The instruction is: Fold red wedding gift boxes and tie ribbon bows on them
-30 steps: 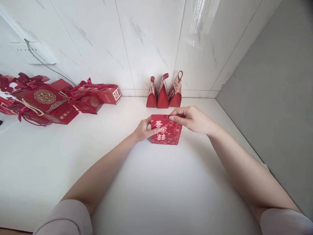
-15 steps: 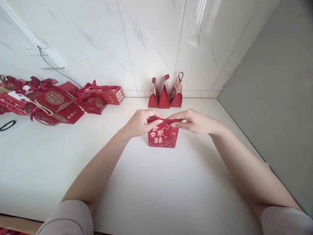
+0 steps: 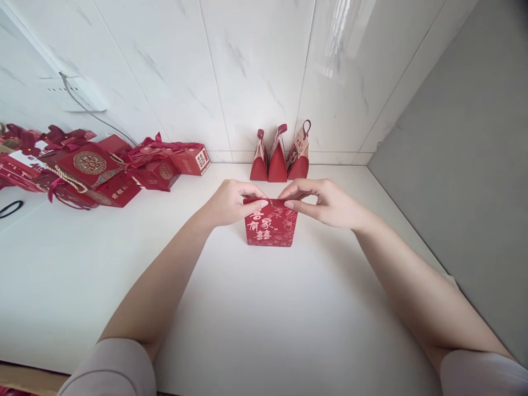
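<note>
Box (image 3: 272,231), red, stands on the white table (image 3: 297,319) at mid-view, between our two hands. We note its printed face turned toward us: large pale characters at the left, pale flowers at the right. Our left hand (image 3: 233,204) pinches the left part of its top edge — thumb on the near face, fingers behind. Our right hand (image 3: 324,206) pinches the right part of the same edge, thumb likewise in front. A small gold-coloured bit shows at the edge between the thumbs, too small to identify.

Beyond the box, near the wall (image 3: 259,82), we record three cartons (image 3: 277,168) in a row, each with a strap loop on top. At the left, well apart from our hands, lies a pile (image 3: 94,176) of red packages with ribbons and cords — they overlap, so we cannot count them. Above it, a cable (image 3: 88,113) runs along the wall from a socket panel (image 3: 88,99). We wear pale sleeves (image 3: 119,366).
</note>
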`<state>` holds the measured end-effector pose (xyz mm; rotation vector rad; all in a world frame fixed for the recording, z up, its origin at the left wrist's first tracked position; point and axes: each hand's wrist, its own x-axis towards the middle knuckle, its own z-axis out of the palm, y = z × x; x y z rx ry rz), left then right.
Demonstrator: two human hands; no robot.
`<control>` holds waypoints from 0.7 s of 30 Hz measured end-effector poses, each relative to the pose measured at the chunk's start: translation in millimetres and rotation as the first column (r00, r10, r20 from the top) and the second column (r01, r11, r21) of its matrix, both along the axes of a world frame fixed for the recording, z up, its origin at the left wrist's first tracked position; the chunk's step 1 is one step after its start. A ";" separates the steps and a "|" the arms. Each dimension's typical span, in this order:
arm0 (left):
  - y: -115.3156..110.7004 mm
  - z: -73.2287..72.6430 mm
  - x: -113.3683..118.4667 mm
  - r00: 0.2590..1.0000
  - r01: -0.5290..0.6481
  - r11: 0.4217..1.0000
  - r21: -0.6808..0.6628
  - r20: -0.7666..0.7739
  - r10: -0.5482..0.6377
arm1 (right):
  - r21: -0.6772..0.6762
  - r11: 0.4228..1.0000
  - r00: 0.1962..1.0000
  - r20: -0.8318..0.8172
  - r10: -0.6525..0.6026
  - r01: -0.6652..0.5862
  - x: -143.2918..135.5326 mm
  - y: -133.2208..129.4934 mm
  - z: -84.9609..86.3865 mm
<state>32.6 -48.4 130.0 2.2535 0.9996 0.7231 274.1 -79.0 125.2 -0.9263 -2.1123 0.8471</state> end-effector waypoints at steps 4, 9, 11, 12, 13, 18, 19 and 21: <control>-1.6 0.8 0.8 1.000 -0.001 1.000 0.023 0.005 0.001 | 0.006 0.992 0.979 -0.165 -0.120 0.122 -26.8 -0.4 -22.0; -0.5 -1.8 1.1 1.000 -0.011 0.998 0.063 -0.005 0.011 | -0.031 0.970 0.934 -0.264 -0.239 0.240 -42.4 0.8 -38.3; -0.1 -2.6 1.1 1.000 -0.012 0.997 0.077 -0.005 0.012 | -0.032 0.966 0.928 -0.271 -0.255 0.256 -43.8 0.5 -38.7; -0.1 -2.8 1.2 1.000 -0.011 0.997 0.078 -0.005 0.012 | -0.032 0.965 0.927 -0.268 -0.261 0.262 -44.1 0.3 -38.4; -0.3 -2.7 1.3 1.000 -0.008 0.997 0.072 -0.005 0.009 | -0.030 0.963 0.928 -0.262 -0.266 0.268 -44.3 0.1 -38.2; -2.0 0.1 1.2 0.999 0.025 0.999 0.031 -0.029 -0.024 | 0.136 0.953 0.930 -0.293 -0.223 0.272 -41.7 1.1 -40.8; -2.1 0.7 0.9 0.999 0.030 0.999 0.029 -0.035 -0.029 | 0.219 0.940 0.937 -0.290 -0.195 0.263 -40.0 2.2 -41.9; -1.8 1.0 0.1 0.998 0.035 0.999 0.037 -0.046 -0.033 | 0.393 0.894 0.964 -0.228 -0.134 0.217 -35.4 5.4 -44.4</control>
